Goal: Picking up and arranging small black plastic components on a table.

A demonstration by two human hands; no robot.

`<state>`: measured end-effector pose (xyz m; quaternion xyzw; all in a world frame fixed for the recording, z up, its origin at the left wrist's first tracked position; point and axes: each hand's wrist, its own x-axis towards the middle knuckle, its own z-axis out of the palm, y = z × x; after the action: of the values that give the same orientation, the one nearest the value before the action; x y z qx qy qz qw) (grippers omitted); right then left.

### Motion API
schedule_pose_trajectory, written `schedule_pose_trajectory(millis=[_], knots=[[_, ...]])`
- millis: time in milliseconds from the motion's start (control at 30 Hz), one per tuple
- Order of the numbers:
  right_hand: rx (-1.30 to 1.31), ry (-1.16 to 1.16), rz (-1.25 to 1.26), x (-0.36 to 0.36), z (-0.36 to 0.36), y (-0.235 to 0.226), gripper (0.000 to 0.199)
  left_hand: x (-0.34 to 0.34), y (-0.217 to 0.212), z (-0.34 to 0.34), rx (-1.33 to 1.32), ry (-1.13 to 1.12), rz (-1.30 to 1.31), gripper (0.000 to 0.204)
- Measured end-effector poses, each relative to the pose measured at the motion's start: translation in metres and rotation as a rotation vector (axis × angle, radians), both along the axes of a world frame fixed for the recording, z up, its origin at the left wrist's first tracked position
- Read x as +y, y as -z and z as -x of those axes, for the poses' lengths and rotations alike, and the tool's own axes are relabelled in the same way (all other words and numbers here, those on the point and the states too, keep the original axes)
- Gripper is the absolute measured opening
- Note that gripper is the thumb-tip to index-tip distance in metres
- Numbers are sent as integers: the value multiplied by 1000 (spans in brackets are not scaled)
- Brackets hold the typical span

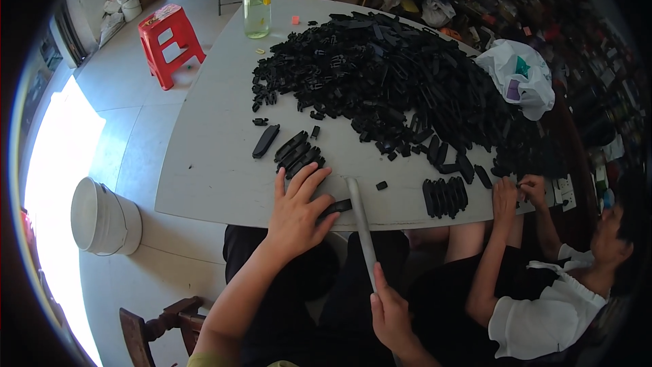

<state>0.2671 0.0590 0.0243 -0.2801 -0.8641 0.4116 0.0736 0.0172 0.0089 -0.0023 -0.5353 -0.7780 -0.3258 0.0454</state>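
Note:
Near the table's front edge, the thumb and index finger of my left hand pinch a small black plastic piece. Its other fingers reach toward a row of long black plastic parts, touching or just over the nearest one. My right hand is closed around the lower end of a grey bar. The bar's upper end lies over the tabletop beside the pinched piece. A single black part lies left of the row, and a small black bit right of the bar.
A big heap of black plastic parts covers the table's far side. A bottle and a white plastic bag stand beside it. At right, a co-worker's hands work near lined-up parts. A bucket and red stool are left.

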Motion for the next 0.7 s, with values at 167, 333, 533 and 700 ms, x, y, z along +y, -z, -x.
schedule_pose_trajectory(millis=[167, 333, 533, 700], knots=[[187, 73, 46, 0, -6, 3, 61, 1, -3, 2, 9, 7, 1, 20], [198, 102, 129, 2, -15, 6, 61, -16, -15, 9, -55, 229, -62, 30], [139, 115, 232, -5, -15, 9, 60, -3, -13, 13, 119, -327, -104, 31], [151, 54, 144, -3, -10, 3, 61, -3, -4, -2, 98, -160, -124, 28]])
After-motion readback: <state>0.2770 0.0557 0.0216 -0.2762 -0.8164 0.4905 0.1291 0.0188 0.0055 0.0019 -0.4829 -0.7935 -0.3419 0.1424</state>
